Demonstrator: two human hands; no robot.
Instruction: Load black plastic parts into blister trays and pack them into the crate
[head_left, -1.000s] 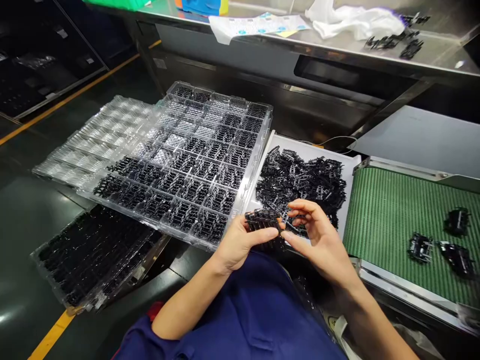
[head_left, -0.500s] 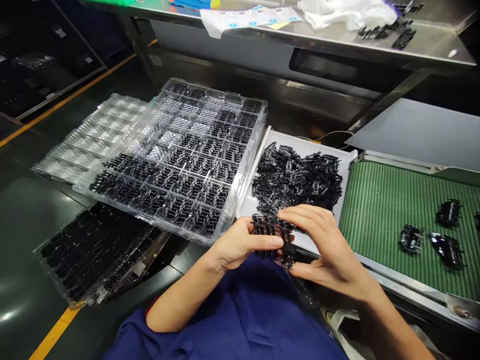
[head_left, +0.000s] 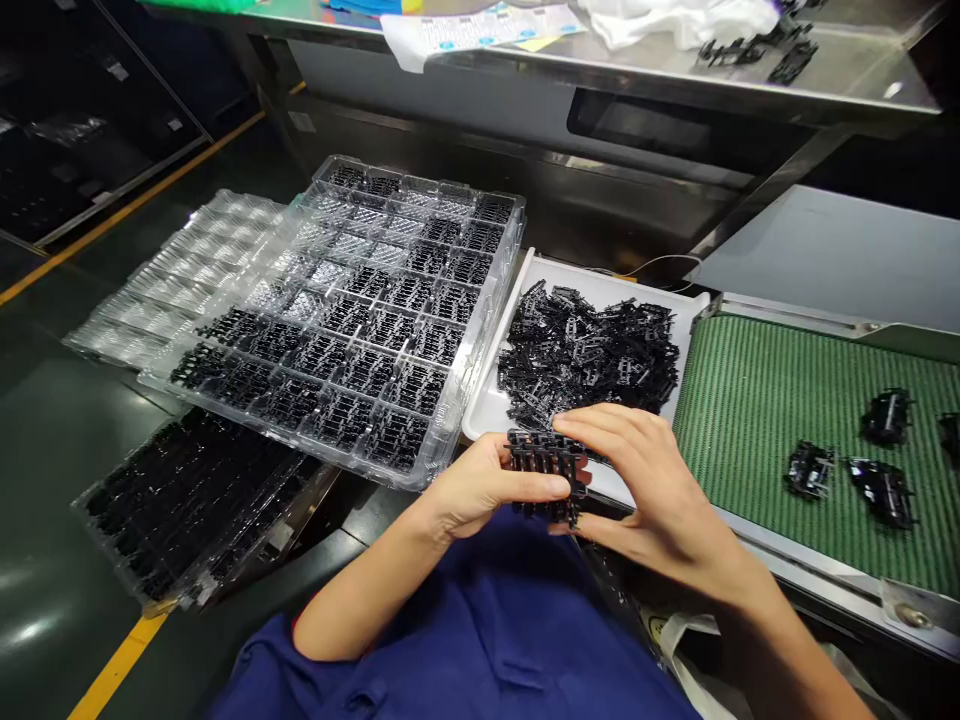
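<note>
A row of black plastic parts (head_left: pixel 541 462) lies side by side in front of my body. My left hand (head_left: pixel 480 488) grips the row, its thumb across the front. At the row's right end, my right hand (head_left: pixel 645 490) has its fingers on the top and its thumb at the bottom, closed on the parts. Just beyond my hands a white tray (head_left: pixel 487 395) holds a heap of loose black parts (head_left: pixel 592 350). To the left, a clear compartment tray (head_left: pixel 442 440) carries rows of like parts, and some of its pockets show no black parts.
Clear trays (head_left: pixel 187 260) lie at the left, with a stack of filled trays (head_left: pixel 195 500) below. On the right, a green ribbed belt (head_left: pixel 750 400) bears several black parts. A metal shelf (head_left: pixel 660 85) with cloth and papers crosses the top.
My right hand has moved slightly left, and the end part now sits closer against the row in my left hand. The view has shifted a little.
</note>
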